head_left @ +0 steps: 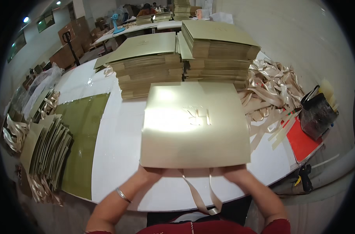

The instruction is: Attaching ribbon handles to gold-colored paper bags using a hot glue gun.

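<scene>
1. A pale gold folder (197, 144) gleams there, glare washing its left half, a shiny emblem near its middle, cream ribbon (195, 195) trailing from its lower edge.
2. The left hand (151, 174) and right hand (234, 173) grasp that edge, holding it over the white desk (119, 163) (their fingers are tucked out of sight).
3. Gold stacks (150, 72) stand behind; a ribbon heap (273, 84) sprawls to the right.
4. Farther back, a blue fan (115, 17) stands near cardboard boxes (74, 33).
</scene>
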Available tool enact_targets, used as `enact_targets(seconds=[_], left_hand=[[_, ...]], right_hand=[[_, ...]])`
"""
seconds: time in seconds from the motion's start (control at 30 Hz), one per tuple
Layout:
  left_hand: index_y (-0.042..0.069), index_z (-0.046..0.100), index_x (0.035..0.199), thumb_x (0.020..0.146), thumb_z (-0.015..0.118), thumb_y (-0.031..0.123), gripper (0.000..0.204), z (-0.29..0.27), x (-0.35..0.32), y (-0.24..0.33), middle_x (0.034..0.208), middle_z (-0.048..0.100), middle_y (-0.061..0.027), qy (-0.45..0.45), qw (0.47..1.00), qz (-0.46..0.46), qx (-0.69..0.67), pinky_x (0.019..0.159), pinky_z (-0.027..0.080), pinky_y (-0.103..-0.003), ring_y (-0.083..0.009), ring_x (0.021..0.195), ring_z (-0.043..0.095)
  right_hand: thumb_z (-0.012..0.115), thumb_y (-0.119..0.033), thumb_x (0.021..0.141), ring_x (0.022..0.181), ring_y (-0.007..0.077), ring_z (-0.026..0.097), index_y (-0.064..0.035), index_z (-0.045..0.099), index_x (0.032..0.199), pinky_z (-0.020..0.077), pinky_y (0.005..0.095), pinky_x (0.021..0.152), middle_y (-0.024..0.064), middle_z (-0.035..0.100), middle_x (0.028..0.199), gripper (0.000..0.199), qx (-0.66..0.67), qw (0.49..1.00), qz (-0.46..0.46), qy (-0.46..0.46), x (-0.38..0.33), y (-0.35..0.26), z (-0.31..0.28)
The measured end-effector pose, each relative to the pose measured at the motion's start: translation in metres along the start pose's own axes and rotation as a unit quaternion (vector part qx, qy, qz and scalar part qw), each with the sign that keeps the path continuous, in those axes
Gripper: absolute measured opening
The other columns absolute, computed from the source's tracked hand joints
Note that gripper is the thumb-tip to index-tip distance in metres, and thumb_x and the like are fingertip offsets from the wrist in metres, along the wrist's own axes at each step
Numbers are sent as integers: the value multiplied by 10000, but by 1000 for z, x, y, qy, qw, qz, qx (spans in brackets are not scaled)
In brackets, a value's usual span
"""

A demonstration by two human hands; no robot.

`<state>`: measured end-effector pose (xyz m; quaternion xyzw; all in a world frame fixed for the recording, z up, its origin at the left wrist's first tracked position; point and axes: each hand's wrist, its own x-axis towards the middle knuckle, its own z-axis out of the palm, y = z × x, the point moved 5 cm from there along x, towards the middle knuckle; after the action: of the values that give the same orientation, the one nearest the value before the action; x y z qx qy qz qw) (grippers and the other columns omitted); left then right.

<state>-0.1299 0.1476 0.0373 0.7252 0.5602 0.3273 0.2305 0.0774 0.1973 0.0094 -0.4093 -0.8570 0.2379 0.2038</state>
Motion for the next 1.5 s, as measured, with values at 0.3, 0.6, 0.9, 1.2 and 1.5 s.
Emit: enact_targets(seconds=[0.3,0.6,0.9,1.2,1.5], left_hand=[[20,567,1200,875,604,396,499,8,-20,-15,1079,622,-214,-99,983,-29,152,862,478,-449,-353,1026,593],[-39,533,1224,886,560,490,629,21,-28,-27,1077,619,-201,-75,973,49,213,858,484,-432,-381,1006,589],[-64,532,1175,892,511,554,681,57,-32,-35,1012,622,-264,-234,956,-88,152,818,497,-455,-388,962,610],[-46,638,1028,804,738,218,360,20,-108,107,1014,653,-176,111,851,506,-82,735,551,-336,-288,833,659],[11,620,1088,805,555,156,325,-24,-109,7,1039,625,-190,-177,891,122,400,874,446,-474,-374,968,595]], right_hand=[[414,-435,928,1026,408,593,-20,635,1092,439,471,925,250,636,1063,498,-49,995,19,-86,-6,-20,-1],[452,-401,892,1067,411,559,12,629,1077,447,479,907,265,620,1076,486,-144,971,136,-135,-20,11,19],[538,-339,953,1149,239,510,60,442,1316,402,356,976,134,537,1264,549,411,905,110,0,24,-43,44],[517,-231,909,886,396,614,-28,568,1114,497,442,776,215,626,993,293,-263,948,-129,124,-2,-117,-19],[527,-321,909,1250,308,443,-58,410,1361,358,398,1066,157,433,1393,536,302,945,35,-119,-66,-35,-8]])
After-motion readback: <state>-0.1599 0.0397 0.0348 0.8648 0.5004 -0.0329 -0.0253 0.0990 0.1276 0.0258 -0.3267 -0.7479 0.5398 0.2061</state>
